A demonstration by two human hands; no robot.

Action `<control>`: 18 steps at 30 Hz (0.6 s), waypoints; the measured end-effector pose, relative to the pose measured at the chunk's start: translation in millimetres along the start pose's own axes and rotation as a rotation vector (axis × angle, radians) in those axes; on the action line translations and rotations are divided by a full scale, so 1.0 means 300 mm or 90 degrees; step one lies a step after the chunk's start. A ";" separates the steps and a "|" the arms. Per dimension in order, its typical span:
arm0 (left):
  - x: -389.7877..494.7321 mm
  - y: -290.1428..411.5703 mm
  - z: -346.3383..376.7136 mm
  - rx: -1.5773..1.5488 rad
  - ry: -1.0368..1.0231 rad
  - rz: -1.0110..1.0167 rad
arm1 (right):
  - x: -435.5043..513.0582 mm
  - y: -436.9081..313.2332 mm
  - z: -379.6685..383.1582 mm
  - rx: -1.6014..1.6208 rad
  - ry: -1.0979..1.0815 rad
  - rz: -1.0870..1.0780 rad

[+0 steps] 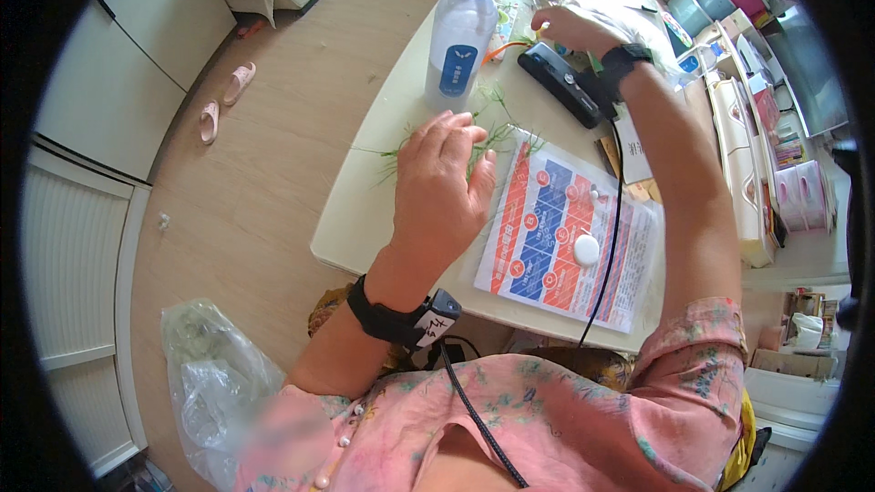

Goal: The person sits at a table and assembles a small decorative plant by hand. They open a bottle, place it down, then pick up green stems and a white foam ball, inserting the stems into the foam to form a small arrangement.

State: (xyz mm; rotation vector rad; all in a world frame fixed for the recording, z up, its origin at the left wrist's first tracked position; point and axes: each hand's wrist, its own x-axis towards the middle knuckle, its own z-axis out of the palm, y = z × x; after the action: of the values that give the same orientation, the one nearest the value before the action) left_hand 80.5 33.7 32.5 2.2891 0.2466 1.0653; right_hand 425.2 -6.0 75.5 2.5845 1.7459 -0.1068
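My left hand (444,178), fingers slightly bent and thumb apart, is over thin green plant sprigs (502,133) on the white table (362,219); its palm is hidden. A translucent bottle with a blue cap (461,41) stands just beyond its fingertips. My right hand (574,27) reaches across to the far side, fingers bent by a small yellow item and more greenery; whether it grips anything is unclear. Below it lies a dark device, perhaps a power bank (560,85), near an orange cable (506,50). Nearer me, a red and blue printed sheet (540,232) carries a round white object (586,250).
A black cable (612,239) crosses the sheet's right side. Clear plastic (636,20) and assorted small things crowd the table's far end. Shelves and drawers (738,143) line the right. On the floor at left are pink clogs (239,84) and a plastic bag (205,383).
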 end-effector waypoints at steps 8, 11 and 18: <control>0.014 -0.021 0.000 -0.007 -0.010 -0.012 | 0.186 0.095 0.188 -0.105 -0.083 0.111; 0.014 -0.020 0.000 -0.008 -0.010 -0.010 | 0.189 0.114 0.186 0.008 -0.085 0.076; 0.002 -0.012 -0.004 -0.016 -0.012 -0.007 | 0.124 0.163 0.113 0.335 0.139 0.158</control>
State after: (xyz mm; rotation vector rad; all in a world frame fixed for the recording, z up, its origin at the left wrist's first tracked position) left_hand 80.3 37.4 31.3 2.2710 0.2367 1.0357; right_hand 483.0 8.2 38.1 3.2794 1.6092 -0.3317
